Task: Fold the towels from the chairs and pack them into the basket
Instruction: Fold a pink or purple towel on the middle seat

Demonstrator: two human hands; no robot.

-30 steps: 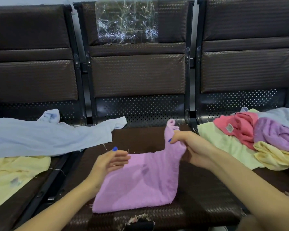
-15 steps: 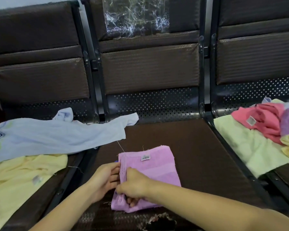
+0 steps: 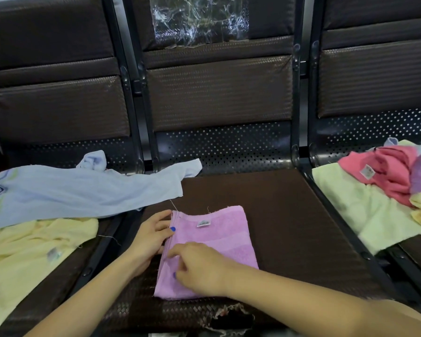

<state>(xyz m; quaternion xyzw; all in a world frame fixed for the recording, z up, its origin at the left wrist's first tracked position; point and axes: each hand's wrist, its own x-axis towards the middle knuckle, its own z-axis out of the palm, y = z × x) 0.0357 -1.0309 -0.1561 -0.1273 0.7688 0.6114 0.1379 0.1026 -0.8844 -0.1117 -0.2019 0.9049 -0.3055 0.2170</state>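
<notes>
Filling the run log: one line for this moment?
step: folding | pink towel folded on middle seat | left hand at edge | right hand on top | basket: unseen

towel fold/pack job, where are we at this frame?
Done: the pink-purple towel lies folded to a compact rectangle on the middle seat.
In hand: left hand rests against its left edge, right hand lies on top.
Left: light blue towel and yellow towel lie unfolded at left, plus the mixed pile at right. No basket in view, so nothing shows as packed.
</notes>
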